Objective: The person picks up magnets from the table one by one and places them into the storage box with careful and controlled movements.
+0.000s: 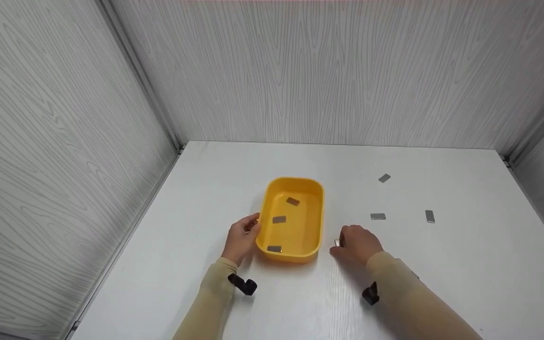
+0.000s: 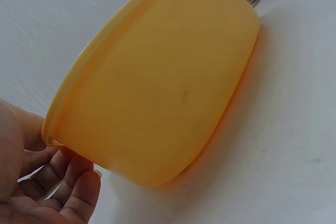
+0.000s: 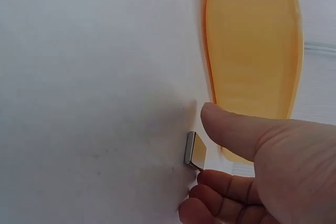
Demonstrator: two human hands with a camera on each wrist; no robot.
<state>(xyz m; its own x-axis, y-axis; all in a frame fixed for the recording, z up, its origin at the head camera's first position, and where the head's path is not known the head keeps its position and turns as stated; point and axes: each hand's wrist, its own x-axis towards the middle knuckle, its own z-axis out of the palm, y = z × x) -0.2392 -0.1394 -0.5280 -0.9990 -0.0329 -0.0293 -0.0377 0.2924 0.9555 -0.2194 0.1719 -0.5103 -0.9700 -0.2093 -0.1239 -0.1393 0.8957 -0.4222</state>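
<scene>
The left hand rests with relaxed fingers against the left wall of the yellow tray, which holds three metal plates, while just right of the tray the right hand pinches one small metal plate at the white table.

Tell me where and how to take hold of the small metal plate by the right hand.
Pinch the metal plate across its two thin long edges, thumb on one, fingers on the other, coming from above. It looks flat and thin on the table, so no face offers a grip. The right hand already has thumb and fingers either side, just right of the tray.
</scene>
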